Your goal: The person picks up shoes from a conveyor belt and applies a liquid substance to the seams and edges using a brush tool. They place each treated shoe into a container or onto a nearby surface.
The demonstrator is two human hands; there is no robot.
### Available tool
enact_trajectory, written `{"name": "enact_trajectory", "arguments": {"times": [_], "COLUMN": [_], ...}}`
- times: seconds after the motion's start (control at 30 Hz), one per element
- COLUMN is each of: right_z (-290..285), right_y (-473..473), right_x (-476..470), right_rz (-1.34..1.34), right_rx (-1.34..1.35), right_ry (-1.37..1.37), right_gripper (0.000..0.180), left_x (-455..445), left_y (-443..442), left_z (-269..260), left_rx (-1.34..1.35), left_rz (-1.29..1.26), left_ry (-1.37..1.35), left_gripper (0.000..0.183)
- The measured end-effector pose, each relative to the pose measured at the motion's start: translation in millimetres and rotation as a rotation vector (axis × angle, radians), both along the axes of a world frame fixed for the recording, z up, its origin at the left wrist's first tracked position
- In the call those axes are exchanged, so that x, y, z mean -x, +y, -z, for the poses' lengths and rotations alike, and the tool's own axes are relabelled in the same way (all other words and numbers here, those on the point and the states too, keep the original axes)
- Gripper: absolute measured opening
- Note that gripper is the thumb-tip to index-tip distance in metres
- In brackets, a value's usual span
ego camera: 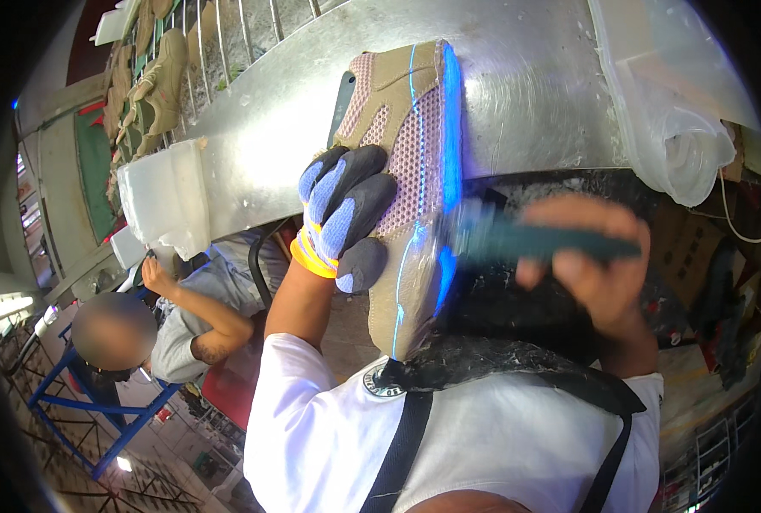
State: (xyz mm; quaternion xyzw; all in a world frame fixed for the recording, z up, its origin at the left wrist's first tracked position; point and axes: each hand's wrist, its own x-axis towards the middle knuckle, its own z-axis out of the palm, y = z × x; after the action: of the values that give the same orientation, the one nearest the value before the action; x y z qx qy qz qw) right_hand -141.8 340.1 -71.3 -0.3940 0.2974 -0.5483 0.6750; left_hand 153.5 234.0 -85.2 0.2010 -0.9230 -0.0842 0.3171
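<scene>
My left hand (348,215), in a blue knit glove with dark coated fingers, grips a tan shoe upper (409,138) with pinkish mesh panels. The shoe is held on its side, its toe towards my body. A dark shoe last (342,106) shows at the ankle opening. A blue light line runs lengthwise along the upper, and the sole-side edge (452,131) glows bright blue. My bare right hand (589,250) holds a teal-handled tool (547,240), apparently a brush. Motion blurs its head, which overlaps the sole-side edge near the forefoot.
Beneath the shoe's heel end lies a metal bench (534,83). Translucent plastic containers stand at left (165,192) and right (675,141). Tan shoes (162,83) rest beside a rack of metal bars (226,58). A co-worker (191,327) sits at the left, and a black apron (483,372) covers my chest.
</scene>
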Motion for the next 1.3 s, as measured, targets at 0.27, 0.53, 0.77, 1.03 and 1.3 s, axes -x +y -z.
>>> {"name": "enact_trajectory", "arguments": {"times": [0.27,0.53,0.77,1.03,1.3], "right_z": [9.0,22.7,30.1,24.6,5.3], "right_y": [-10.7,-20.1,-42.0,-61.5,-71.3], "right_x": [-5.0,-11.4,-14.4,-8.4,-10.6], "right_rz": [0.141,0.261,0.315,0.309,0.392], "right_rx": [0.440,0.254,0.203,0.177,0.170], "right_ry": [0.288,0.176,0.171,0.264,0.492], "right_gripper": [0.023,0.017,0.018,0.024,0.022], "left_x": [0.7,2.2,3.6,5.4,14.0], "left_y": [-2.0,-4.1,-14.1,-17.6,-14.1], "left_z": [-4.8,-9.2,-11.7,-18.7,-33.7], "left_rx": [0.026,0.067,0.012,0.026,0.095], "left_rz": [0.041,0.098,0.205,0.252,0.302], "left_ry": [-0.020,-0.030,-0.035,-0.096,-0.123], "left_gripper": [0.054,0.049,0.044,0.033,0.030]}}
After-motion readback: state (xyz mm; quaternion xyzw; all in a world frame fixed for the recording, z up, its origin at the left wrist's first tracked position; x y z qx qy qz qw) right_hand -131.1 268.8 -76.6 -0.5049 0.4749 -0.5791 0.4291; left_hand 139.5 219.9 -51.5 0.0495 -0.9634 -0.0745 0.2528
